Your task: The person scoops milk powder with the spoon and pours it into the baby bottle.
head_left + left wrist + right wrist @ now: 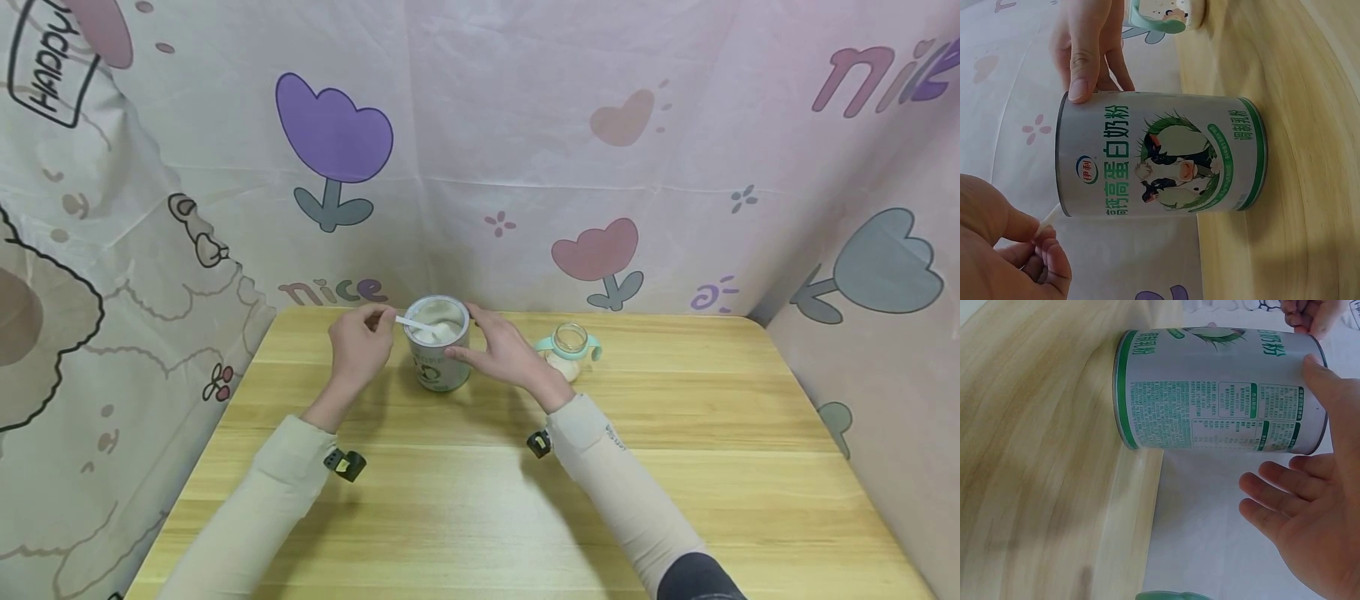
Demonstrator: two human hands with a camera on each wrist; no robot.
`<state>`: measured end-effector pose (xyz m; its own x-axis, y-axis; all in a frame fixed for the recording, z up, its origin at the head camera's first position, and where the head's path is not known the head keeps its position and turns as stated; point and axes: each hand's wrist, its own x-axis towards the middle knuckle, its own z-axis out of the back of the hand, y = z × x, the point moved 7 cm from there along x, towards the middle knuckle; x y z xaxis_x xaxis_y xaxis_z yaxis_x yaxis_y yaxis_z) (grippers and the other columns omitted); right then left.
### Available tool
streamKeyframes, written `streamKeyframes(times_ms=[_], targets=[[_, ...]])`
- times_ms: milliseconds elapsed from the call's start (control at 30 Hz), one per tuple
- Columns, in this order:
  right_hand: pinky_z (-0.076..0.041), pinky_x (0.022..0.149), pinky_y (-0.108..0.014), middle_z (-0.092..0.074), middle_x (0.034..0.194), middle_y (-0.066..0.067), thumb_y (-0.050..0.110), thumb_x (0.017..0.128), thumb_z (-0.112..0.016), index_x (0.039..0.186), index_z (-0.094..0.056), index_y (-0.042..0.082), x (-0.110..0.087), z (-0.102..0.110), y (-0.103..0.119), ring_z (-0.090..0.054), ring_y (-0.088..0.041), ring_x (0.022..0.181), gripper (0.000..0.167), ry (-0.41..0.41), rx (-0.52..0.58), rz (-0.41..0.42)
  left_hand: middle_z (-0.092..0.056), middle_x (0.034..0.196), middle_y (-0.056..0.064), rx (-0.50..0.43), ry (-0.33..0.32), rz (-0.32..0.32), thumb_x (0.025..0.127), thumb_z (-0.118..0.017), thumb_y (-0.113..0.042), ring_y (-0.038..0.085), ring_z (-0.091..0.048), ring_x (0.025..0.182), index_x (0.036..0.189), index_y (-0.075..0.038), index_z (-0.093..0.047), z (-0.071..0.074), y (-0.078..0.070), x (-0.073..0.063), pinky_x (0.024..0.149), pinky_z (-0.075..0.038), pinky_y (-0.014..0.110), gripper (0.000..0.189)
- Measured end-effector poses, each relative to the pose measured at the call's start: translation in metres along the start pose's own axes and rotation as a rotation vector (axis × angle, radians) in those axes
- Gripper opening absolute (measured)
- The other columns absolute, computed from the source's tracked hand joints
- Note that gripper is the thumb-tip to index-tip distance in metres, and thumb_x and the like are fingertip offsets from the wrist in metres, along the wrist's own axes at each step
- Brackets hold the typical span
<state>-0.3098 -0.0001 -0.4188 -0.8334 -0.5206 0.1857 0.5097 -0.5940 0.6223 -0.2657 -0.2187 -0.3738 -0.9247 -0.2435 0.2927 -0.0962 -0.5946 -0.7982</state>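
A milk powder can (pixel 442 367), white and green with a cow picture (pixel 1179 162), stands upright on the table without a lid. White powder (pixel 444 333) shows inside it. My left hand (pixel 362 346) pinches the handle of a white scoop (pixel 411 322) between thumb and fingers; the scoop's far end dips into the can. My right hand (pixel 504 346) rests against the can's right side, thumb (pixel 1317 378) near the rim and the other fingers extended. Right of that hand is an uncapped baby bottle (pixel 572 340) with mint handles, partly hidden by the wrist, with pale contents.
The wooden table (pixel 465 508) reaches back to a printed cloth backdrop (pixel 480 150), which hangs just behind the can. More cloth hangs on the left and right sides. A small black camera sits at each wrist.
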Motion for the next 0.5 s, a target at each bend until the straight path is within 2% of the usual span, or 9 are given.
streamKeyframes(times_ms=[200,367,500], targets=[[-0.038,0.124,-0.053,-0.044,0.166,-0.013,0.056,0.096,-0.073,0.164,-0.034,0.009,-0.0019,-0.0004,0.0001,-0.042,-0.034,0.153,0.092,0.005,0.004,-0.007,-0.075,0.096,0.022,-0.015,-0.016,0.039,0.105,-0.063,-0.016,0.024,-0.063,0.081,0.113,0.003,-0.077,0.0023,0.0007,0.0006,0.074,-0.048,0.027,0.025],[-0.037,0.125,-0.052,-0.042,0.167,-0.013,0.059,0.095,-0.072,0.166,-0.030,0.009,-0.0049,0.0001,-0.0023,-0.042,-0.034,0.153,0.097,0.013,0.004,-0.034,-0.075,0.099,0.022,-0.049,-0.045,0.067,0.104,-0.065,-0.016,0.018,-0.061,0.082,0.114,0.002,-0.077,0.0064,0.0007,0.0024,0.074,-0.047,0.022,0.024],[-0.038,0.124,-0.052,-0.045,0.166,-0.012,0.060,0.094,-0.072,0.166,-0.028,0.009,-0.0065,0.0029,-0.0042,-0.045,-0.033,0.151,0.099,0.003,0.012,-0.044,-0.075,0.100,0.023,-0.074,-0.047,0.075,0.105,-0.064,-0.016,0.015,-0.059,0.083,0.115,0.002,-0.077,0.0089,0.0001,0.0041,0.077,-0.047,0.023,0.025]])
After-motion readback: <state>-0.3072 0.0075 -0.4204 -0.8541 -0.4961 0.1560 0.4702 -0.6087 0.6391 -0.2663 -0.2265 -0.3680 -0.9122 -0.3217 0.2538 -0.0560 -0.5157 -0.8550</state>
